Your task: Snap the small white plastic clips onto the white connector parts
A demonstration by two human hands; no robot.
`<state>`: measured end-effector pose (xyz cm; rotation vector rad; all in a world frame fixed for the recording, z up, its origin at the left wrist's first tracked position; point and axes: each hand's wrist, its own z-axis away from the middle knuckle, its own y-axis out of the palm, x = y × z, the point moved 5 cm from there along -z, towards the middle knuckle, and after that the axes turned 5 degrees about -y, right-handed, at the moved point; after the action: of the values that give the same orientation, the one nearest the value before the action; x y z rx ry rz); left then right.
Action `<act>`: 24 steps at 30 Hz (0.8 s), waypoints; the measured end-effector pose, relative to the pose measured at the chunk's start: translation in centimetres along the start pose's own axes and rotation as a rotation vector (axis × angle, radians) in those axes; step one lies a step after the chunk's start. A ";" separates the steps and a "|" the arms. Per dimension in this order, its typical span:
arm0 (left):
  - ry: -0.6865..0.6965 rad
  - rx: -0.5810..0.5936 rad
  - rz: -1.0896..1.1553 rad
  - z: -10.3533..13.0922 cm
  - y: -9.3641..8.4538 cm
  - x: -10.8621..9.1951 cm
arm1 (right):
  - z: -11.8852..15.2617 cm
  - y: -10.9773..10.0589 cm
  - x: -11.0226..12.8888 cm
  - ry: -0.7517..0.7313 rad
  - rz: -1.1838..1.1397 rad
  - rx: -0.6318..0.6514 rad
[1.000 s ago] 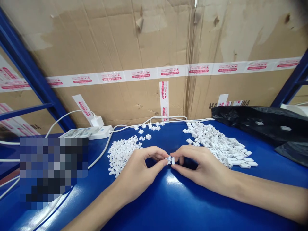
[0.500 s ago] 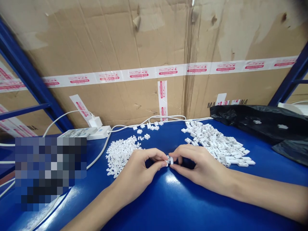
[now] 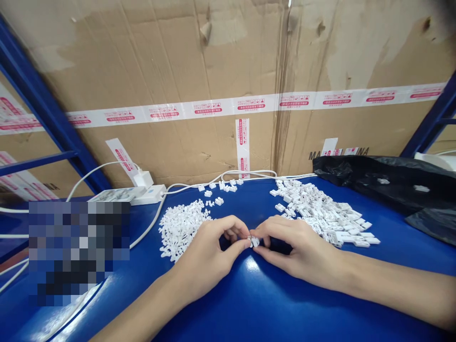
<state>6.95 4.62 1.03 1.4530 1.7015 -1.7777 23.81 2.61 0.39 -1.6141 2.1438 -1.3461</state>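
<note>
Between the fingertips of both hands is a small white plastic piece [image 3: 254, 242], mostly covered by fingers. My left hand [image 3: 223, 242] pinches its left side with thumb and forefinger. From the right, my right hand [image 3: 292, 242] pinches the same piece. Beside my left hand lies a heap of tiny white plastic parts [image 3: 180, 228]. Behind my right hand spreads a pile of white rectangular plastic blocks [image 3: 324, 211]. A few small white pieces [image 3: 228, 186] are scattered beyond the hands.
The blue table [image 3: 245, 304] backs onto a large cardboard box [image 3: 160, 61]. A white power strip [image 3: 149, 194] with a cable [image 3: 156, 218] sits at the left, near a pixelated patch. A black plastic bag [image 3: 370, 183] lies at the far right.
The white piece looks tilted a little and is more covered by the fingers now. Both hands stay close together; the whole view has shifted slightly.
</note>
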 end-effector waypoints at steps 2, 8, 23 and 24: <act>0.001 -0.010 -0.023 0.1 0.0 -0.1 | 0.0 0.0 0.1 -0.021 -0.015 -0.009; 0.088 0.036 -0.075 0.2 0.0 -0.4 | -0.1 -0.3 0.8 -0.114 -0.056 -0.034; 0.589 -0.128 -0.447 1.1 -0.2 -1.8 | -0.4 -0.5 0.8 -0.142 0.009 -0.046; 0.605 -0.135 -0.457 1.2 -0.2 -1.9 | -0.4 -0.5 0.9 -0.145 0.011 -0.041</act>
<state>7.14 2.86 2.37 1.7634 2.5735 -1.4417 23.56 2.10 1.27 -1.6574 2.1058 -1.1512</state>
